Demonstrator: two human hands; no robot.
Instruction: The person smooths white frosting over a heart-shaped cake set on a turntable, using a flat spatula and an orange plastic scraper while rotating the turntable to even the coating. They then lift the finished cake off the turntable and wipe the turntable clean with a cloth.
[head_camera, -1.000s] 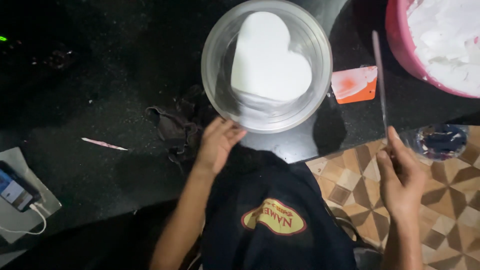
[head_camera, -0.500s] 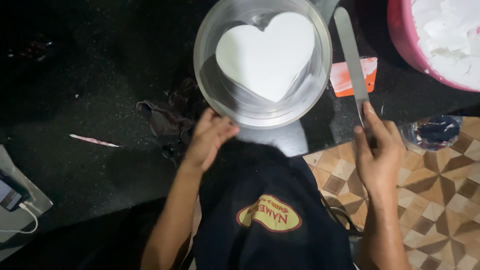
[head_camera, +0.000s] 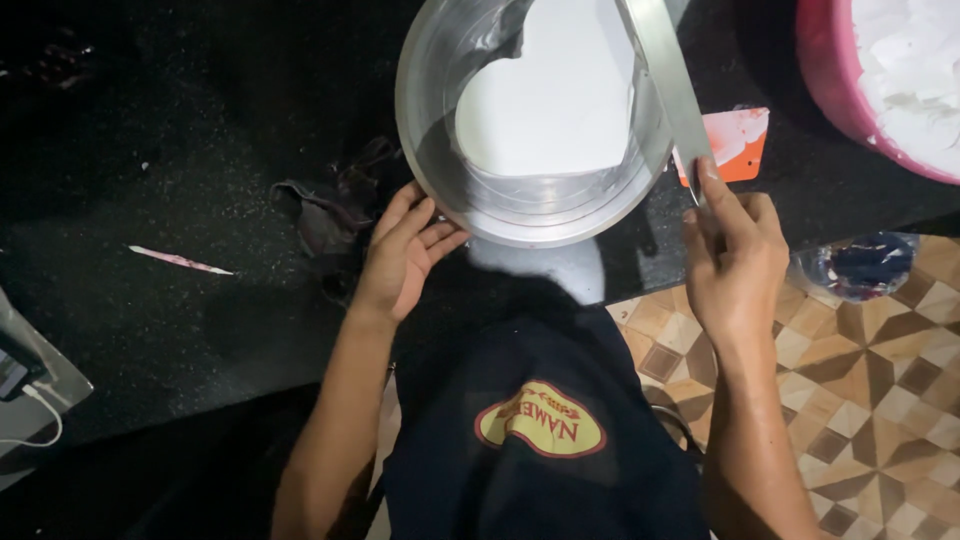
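Note:
A round metal turntable (head_camera: 450, 190) carries a white heart-shaped cake (head_camera: 550, 95) at the top centre of the head view. My left hand (head_camera: 405, 250) rests with spread fingers against the turntable's near left rim. My right hand (head_camera: 735, 265) grips the handle end of a long flat metal spatula (head_camera: 665, 85), whose blade reaches up and left across the cake's right side.
A pink tub of white cream (head_camera: 880, 80) stands at the top right. An orange scraper (head_camera: 735, 145) lies beside the turntable. A dark cloth (head_camera: 330, 205) and a thin pink stick (head_camera: 180, 260) lie on the black counter (head_camera: 150, 150). A phone (head_camera: 20, 375) sits at left.
The spatula has swung from beside the turntable over onto the cake's right side. The heart has turned, its flat side facing me now. My left hand stays on the rim.

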